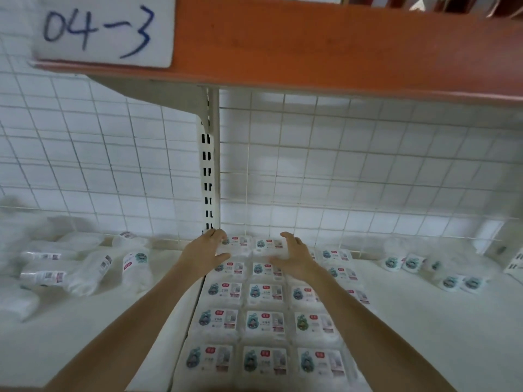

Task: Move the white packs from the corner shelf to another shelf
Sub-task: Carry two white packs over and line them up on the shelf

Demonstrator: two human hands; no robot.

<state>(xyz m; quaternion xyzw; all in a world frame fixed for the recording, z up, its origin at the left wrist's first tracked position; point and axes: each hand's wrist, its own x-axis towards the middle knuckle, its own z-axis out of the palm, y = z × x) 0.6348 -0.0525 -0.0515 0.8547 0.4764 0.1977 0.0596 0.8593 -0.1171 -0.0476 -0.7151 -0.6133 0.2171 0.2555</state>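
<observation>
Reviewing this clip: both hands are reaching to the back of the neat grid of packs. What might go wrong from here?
1. The left hand and right hand reach over the front packs; the forearms may drag them out of line.
2. The orange shelf overhead leaves little room for lifting.

Pack labels (264,292) unreadable; left packs (17,301) blurred; forearms hide some packs.

A white label (103,29) marked "04-3" is fixed to an orange beam (325,46) overhead; a wire grid (353,165) and slotted upright (209,171) are seen behind.
</observation>
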